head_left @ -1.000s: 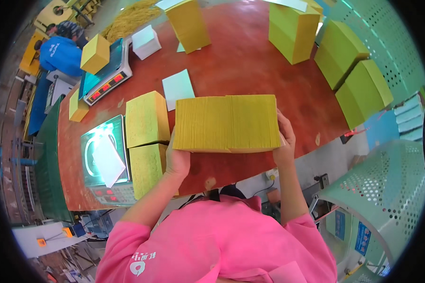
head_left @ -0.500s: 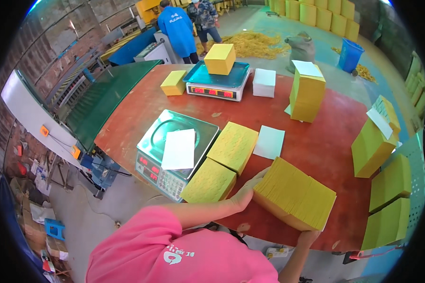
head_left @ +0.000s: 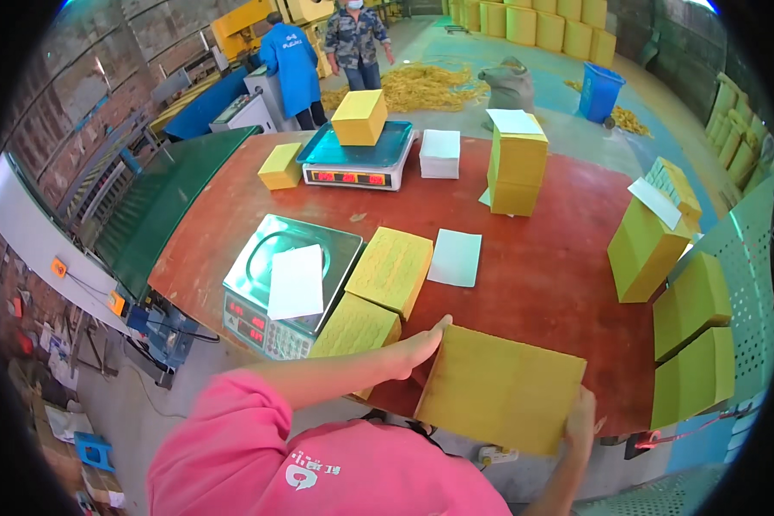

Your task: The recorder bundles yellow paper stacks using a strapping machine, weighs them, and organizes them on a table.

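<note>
Between my two hands is a thick block of stacked yellow paper (head_left: 500,391), tilted at the near edge of the table. My left hand (head_left: 417,348) presses along its left side with the fingers held straight. Around its right end wraps my right hand (head_left: 580,420), partly hidden by the block. Close to my left hand lie two embossed yellow paper blocks (head_left: 390,268), side by side. Left of them stands a digital scale (head_left: 340,236) with a white sheet (head_left: 297,282) on its plate. A pale sheet (head_left: 455,257) lies beyond the held block.
On the red table (head_left: 318,204), a second scale (head_left: 353,178) bears a yellow block (head_left: 359,118). A white paper stack (head_left: 439,155) and a tall yellow stack (head_left: 516,172) stand at the back. More yellow blocks (head_left: 692,378) line the right side. Two people (head_left: 292,73) stand beyond.
The held block has turned in my hands: its ridged sheet edges faced up before, and a smoother face shows now. My right hand has moved up along its right end. The view has shifted.
</note>
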A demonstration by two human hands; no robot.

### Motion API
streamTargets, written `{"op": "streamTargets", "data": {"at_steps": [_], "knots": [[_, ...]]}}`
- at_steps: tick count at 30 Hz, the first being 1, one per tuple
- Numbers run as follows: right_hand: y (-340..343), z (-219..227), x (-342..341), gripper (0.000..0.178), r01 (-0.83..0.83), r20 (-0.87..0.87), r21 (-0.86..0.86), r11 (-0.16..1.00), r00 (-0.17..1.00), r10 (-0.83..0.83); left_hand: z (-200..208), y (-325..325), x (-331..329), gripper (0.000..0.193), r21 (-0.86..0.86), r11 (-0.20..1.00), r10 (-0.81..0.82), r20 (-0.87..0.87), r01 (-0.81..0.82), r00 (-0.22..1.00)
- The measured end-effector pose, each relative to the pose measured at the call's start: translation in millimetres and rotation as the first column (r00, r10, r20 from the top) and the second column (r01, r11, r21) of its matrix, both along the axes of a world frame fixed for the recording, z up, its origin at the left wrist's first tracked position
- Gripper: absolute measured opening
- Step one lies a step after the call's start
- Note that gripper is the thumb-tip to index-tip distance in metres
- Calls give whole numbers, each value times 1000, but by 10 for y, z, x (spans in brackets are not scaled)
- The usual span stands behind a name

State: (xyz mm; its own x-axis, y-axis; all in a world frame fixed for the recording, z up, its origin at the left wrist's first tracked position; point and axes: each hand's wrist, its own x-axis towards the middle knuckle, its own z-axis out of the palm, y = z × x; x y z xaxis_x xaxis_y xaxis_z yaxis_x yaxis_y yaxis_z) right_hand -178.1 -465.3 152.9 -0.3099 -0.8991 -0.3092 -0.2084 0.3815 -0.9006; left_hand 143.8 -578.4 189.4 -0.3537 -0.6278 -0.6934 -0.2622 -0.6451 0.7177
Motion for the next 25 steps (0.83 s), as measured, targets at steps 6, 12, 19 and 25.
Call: {"op": "streamTargets", "data": {"at_steps": [6,12,19,25], "knots": [[3,-461,24,38,80,-4,-84,993,997,-81,-277,38,101,70,-97,991,-98,-115,87,989],[18,-517,35,36,151,153,-229,962,981,-118,-293,152,46,66,-159,987,-45,-135,24,990],[131,-323,382,52,348,747,-285,893,665,-21,-398,301,-84,64,-197,956,147,-319,-217,936],[109,-370,327,61,249,686,-352,902,725,68,-566,299,-95,64,-203,950,159,-337,-237,928]]}}
